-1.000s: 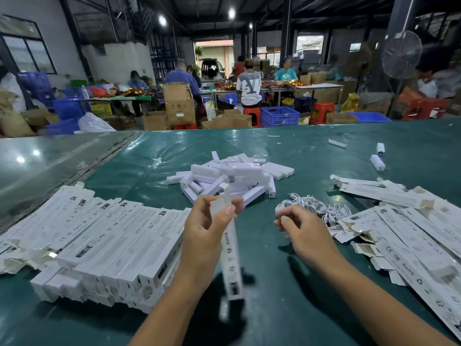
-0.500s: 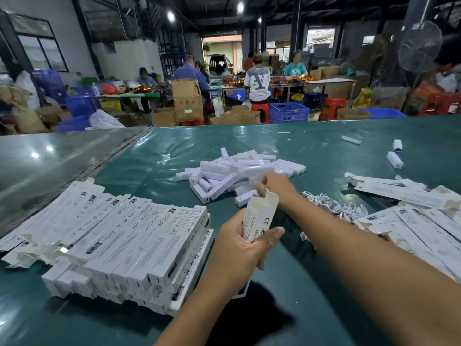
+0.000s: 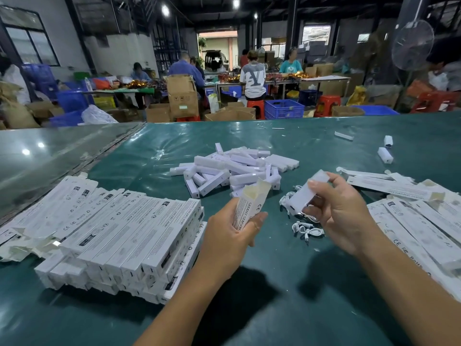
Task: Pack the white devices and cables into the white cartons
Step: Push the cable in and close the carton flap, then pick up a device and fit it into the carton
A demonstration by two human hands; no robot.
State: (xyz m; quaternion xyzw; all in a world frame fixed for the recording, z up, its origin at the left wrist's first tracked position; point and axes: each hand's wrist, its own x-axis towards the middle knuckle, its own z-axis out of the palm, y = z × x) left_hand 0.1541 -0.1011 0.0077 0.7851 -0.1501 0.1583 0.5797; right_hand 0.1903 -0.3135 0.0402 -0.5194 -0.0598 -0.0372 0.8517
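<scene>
A green-covered table (image 3: 311, 141) fills the lower part of the view. At nine o'clock on it lies the largest mass, a stack of closed white cartons (image 3: 119, 236) laid side by side in layers, printed faces up; what is inside them cannot be seen. At three o'clock a looser spread of flat cartons (image 3: 419, 221) lies with end flaps sticking out, and these look unfilled. At twelve o'clock from the hands sits a jumbled heap of white devices (image 3: 237, 168), short rectangular bars lying across one another. Three stray white pieces (image 3: 385, 155) rest well apart near one o'clock. Between the heap and the right-side cartons, a small tangle of white cables (image 3: 305, 227) lies on the table, just beside the right hand.

The left hand (image 3: 229, 238) grips one carton (image 3: 250, 204) around its lower half, tilted with its open mouth up toward one o'clock; the top flap stands raised, and the visible part of the mouth shows nothing inside. The right hand (image 3: 341, 213) pinches a single white device (image 3: 308, 193) between thumb and fingers, held above the cables and just beside the carton's mouth, apart from it, its lower end pointing toward eight o'clock.

Beyond the table, a blue crate (image 3: 283, 108) and a brown cardboard box (image 3: 182, 96) stand among seated people.
</scene>
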